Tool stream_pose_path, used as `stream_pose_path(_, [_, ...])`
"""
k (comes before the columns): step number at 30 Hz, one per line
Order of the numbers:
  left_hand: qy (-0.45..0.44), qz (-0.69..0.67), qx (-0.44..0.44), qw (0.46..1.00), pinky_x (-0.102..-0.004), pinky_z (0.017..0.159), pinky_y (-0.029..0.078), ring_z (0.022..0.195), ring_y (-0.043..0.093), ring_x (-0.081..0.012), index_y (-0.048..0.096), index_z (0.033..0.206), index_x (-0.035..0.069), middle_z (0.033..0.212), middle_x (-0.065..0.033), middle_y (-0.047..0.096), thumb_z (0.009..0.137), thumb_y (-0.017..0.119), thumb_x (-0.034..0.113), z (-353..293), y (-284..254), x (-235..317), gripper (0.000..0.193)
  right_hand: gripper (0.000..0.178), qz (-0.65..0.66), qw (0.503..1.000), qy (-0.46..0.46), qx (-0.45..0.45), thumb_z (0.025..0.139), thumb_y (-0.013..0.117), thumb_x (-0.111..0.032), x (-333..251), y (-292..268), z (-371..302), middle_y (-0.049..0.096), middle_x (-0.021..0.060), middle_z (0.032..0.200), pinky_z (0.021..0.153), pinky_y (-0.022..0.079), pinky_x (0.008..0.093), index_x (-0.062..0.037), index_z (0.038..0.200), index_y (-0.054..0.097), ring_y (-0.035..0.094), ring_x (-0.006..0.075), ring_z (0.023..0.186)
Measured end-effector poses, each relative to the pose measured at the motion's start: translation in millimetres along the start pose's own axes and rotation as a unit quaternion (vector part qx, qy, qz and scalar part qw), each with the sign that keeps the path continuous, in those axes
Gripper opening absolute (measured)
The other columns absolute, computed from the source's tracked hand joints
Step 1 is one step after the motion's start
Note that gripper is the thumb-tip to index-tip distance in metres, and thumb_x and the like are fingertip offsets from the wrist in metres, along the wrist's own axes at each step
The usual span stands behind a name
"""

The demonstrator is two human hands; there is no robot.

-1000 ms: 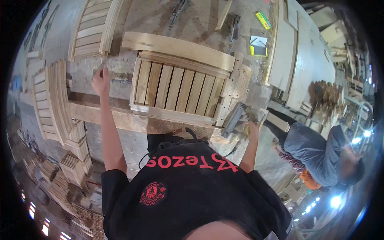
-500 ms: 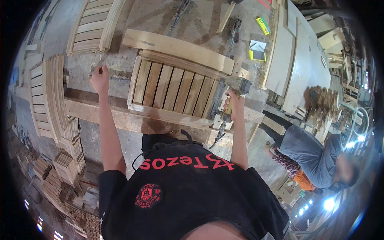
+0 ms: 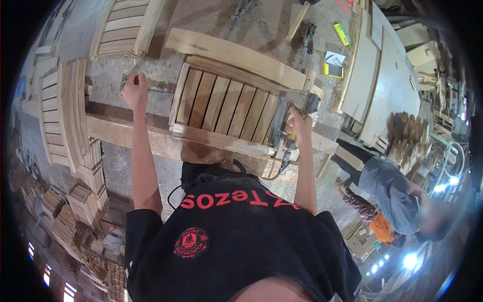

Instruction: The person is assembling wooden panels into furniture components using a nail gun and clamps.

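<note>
In front of me on the workbench lies a slatted wooden panel [image 3: 223,102], its slats running between two long rails. A thick, slightly curved wooden board [image 3: 235,58] lies along its far side. My right hand [image 3: 300,128] is wrapped round the handle of a power tool [image 3: 305,103] with a dark head and yellow-green parts, at the panel's right end. My left hand [image 3: 135,94] is held over the bench left of the panel, fingers curled closed. Whatever is in those fingers, if anything, is too small to make out.
More slatted panels [image 3: 123,27] lie at the far left, with another stack [image 3: 65,113] nearer. A yellow box [image 3: 333,69] and a yellow-green pack [image 3: 342,34] sit at the far right, beside large pale boards [image 3: 365,75]. Other people [image 3: 390,183] are at the right.
The bench and everything on it have shifted slightly right and upward in the view. Both hands keep nearly the same places by the panel, the right one still gripping the power tool.
</note>
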State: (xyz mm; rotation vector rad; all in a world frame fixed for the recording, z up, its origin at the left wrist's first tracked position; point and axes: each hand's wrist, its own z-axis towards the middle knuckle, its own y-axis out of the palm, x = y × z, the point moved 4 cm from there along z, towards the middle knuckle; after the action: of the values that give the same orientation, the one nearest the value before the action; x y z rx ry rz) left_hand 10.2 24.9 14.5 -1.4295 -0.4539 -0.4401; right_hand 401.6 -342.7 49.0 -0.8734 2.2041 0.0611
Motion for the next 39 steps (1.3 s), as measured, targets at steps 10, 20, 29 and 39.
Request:
stream_pose_path(10, [-0.046,-0.065,-0.006,0.997,-0.0418,0.069,0.053,0.072,0.068,-0.0324,0.072,0.089,0.007,0.075,-0.0123,0.07,0.083,0.063,0.032,-3.1,-1.7,-0.5,0.028,0.019,-0.097,0.991,-0.043,-0.079,0.089,0.065,-0.021,-17.5,69.0,5.1,0.045,0.0007,0.054,0.037,0.036,0.0294,-0.0039,0.089,0.057,0.044,0.0117,0.039])
stream_pose_path(20, [-0.047,-0.099,0.011,0.994,-0.0428,0.062,0.051,0.066,0.065,-0.0356,0.068,0.084,0.007,0.069,-0.0132,0.066,0.084,0.062,0.026,-3.6,-4.5,2.8,0.02,0.021,-0.145,0.976,-0.054,-0.154,0.088,0.067,-0.022,-43.6,174.8,-15.7,0.047,0.0007,0.056,0.037,0.036,0.0296,-0.0057,0.082,0.054,0.043,0.0119,0.039])
stream_pose_path(29, [0.039,-0.154,0.07,0.985,-0.0431,0.056,0.05,0.061,0.064,-0.0336,0.065,0.077,0.008,0.064,-0.0124,0.064,0.083,0.063,0.022,-4.5,-8.1,-3.9,0.015,0.02,-0.147,0.978,-0.059,-0.136,0.086,0.067,-0.021,-51.1,235.2,-40.1,0.046,0.0011,0.055,0.037,0.037,0.0295,-0.0048,0.086,0.054,0.043,0.0126,0.039])
stream_pose_path(39, [0.029,-0.155,-0.036,0.987,-0.0411,0.057,0.05,0.061,0.064,-0.0309,0.068,0.082,0.008,0.064,-0.0111,0.064,0.083,0.065,0.027,-1.2,-0.4,-8.7,0.019,0.022,-0.199,0.964,-0.059,-0.167,0.087,0.068,-0.019,-22.5,255.1,-61.9,0.052,0.004,0.057,0.037,0.036,0.0289,-0.0021,0.077,0.057,0.046,0.0127,0.038])
